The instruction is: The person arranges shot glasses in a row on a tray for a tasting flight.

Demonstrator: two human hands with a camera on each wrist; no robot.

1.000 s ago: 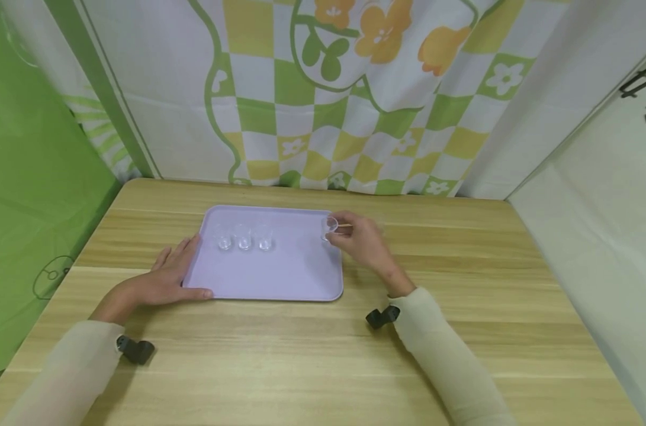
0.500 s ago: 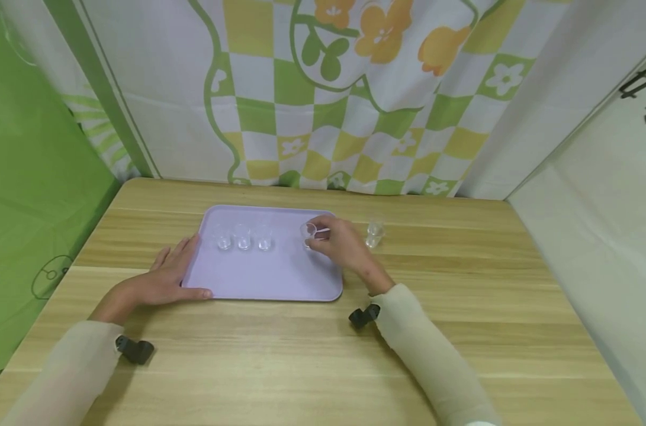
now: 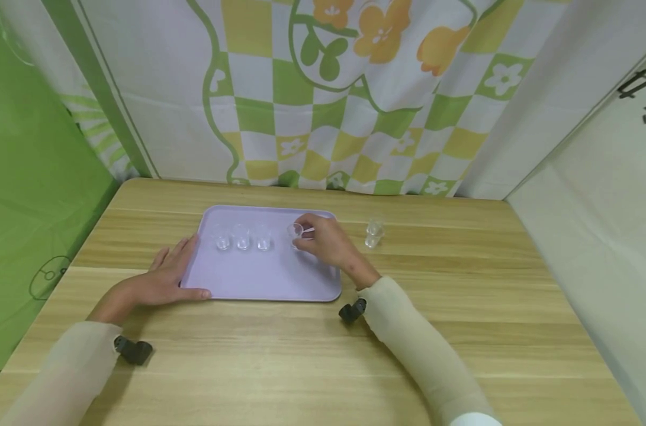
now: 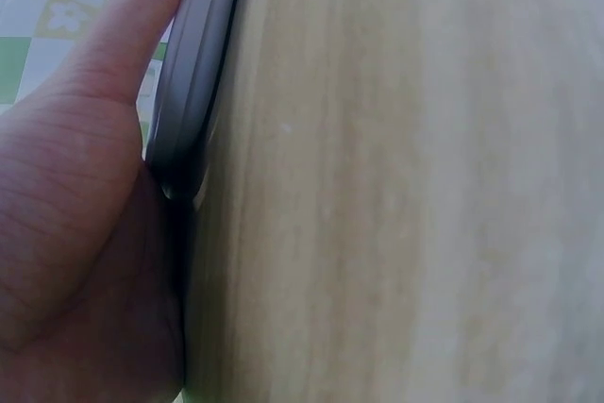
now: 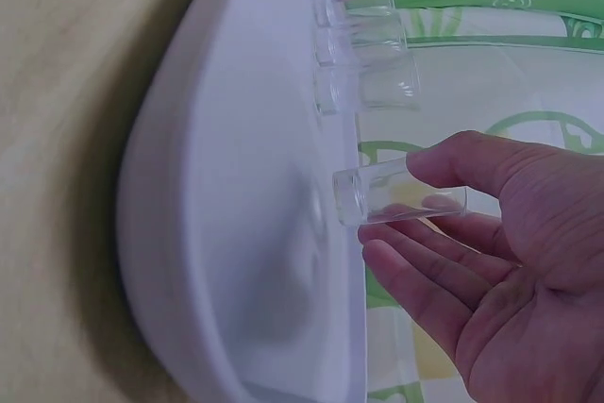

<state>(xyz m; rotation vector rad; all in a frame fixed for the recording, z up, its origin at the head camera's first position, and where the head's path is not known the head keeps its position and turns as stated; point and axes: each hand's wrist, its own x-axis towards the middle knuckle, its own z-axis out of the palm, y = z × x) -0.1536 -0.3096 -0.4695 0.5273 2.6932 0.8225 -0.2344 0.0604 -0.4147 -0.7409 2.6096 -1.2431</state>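
Green, white and yellow checks cover the curtain (image 3: 349,130) across the top of the frame, with a green sheet (image 3: 35,154) at the left and a pale wall (image 3: 605,207) with black marks at the right. Below them, a wood-grain table (image 3: 280,367) fills the lower part of the frame, and a lilac tray (image 3: 259,281) lies on it just left of centre.

Your left hand (image 3: 165,281) is spread at the tray's left side: the fingers lie straight along the edge and the thumb reaches to the lower left corner, with nothing gripped. Your right hand (image 3: 328,242) comes in over the tray's right half, thumb and fingers pinching a clear held cup (image 3: 295,232). From the right wrist, you see your thumb on one side of it and fingers on the other, its base close to the tray; you cannot tell whether the two touch.

Three cups (image 3: 243,241) stand side by side on the tray's left half, well apart from the held cup. More clear cupware (image 3: 374,234) stands on the table, right of the tray. Each of your pale sleeves (image 3: 418,343) ends near a black wrist camera (image 3: 352,310).
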